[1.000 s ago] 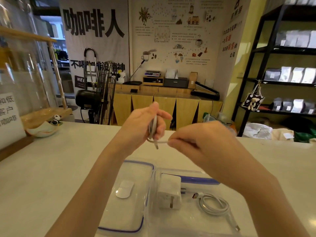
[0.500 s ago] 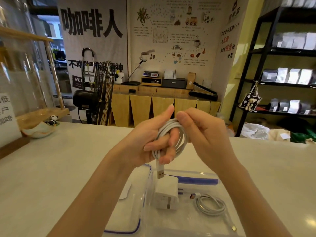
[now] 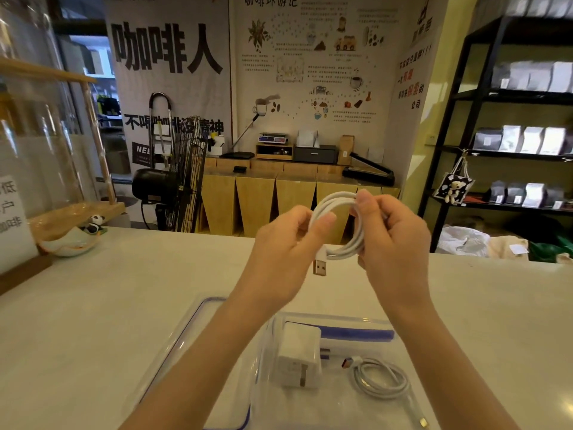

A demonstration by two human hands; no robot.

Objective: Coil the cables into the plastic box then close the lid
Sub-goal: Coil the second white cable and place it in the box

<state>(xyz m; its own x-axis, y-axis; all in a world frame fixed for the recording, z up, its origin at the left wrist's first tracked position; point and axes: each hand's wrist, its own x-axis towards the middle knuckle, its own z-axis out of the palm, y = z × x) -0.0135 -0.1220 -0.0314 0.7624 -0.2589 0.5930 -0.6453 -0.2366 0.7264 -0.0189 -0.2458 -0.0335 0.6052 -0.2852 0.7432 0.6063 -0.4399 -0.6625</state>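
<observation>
A white USB cable (image 3: 339,248) is wound into a round coil and held in the air above the counter. My left hand (image 3: 285,252) pinches the coil's left side, with the USB plug hanging down below it. My right hand (image 3: 392,240) grips the coil's right side. Below them the clear plastic box (image 3: 338,319) stands open near the front edge. Inside it lie a white charger block (image 3: 299,356) and a second coiled white cable (image 3: 381,378). The clear blue-rimmed lid (image 3: 186,336) lies flat on the counter to the box's left, partly hidden by my left forearm.
The pale counter (image 3: 124,290) stretches wide around the box. A small bowl with a panda figure (image 3: 74,237) and a standing sign (image 3: 14,218) sit at its far left. Beyond the counter are a fan, wooden cabinets and black shelves.
The cable went from a tight bundle in my left hand to an open round coil held by both hands. The coil rose and shifted right, and the camera moved closer.
</observation>
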